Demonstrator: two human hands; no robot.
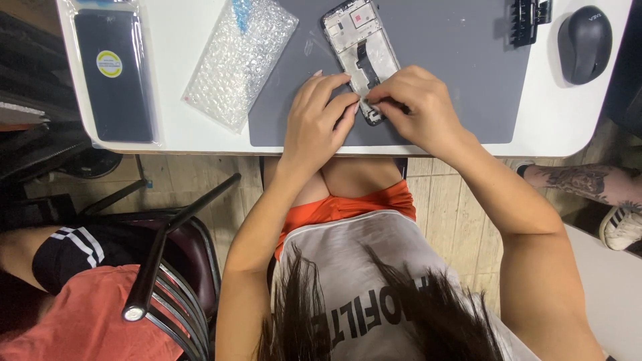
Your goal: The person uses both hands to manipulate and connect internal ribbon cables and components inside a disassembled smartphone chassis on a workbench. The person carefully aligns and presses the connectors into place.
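1. Looking down from the head camera, I see one opened phone frame (361, 53) lying on the grey work mat (461, 80), back cover off, its innards bare. Both hands meet at the frame's near end.
2. The left hand (319, 120) has its fingers curled together, the tips pressing against the lower edge of the frame. The right hand (418, 107) is pinched shut on something small and dark at that same corner; I cannot tell whether it is a tool or a part.
3. As for progress, I judge the phone to be mid-way: it is already open and stripped of its back, while the pieces inside the frame still sit in place, apart from whatever is being worked at the bottom.
4. Counting the rest on the white table (174, 40): one sheet of bubble wrap (241, 60), one dark screen panel in a clear sleeve (114, 73) at the far left, one black computer mouse (585, 43), and one black clip-like object (528, 17) at the mat's top edge.
5. One neighbour sits on each side: a person in a reddish shirt (73, 314) and a tattooed leg (582, 180).
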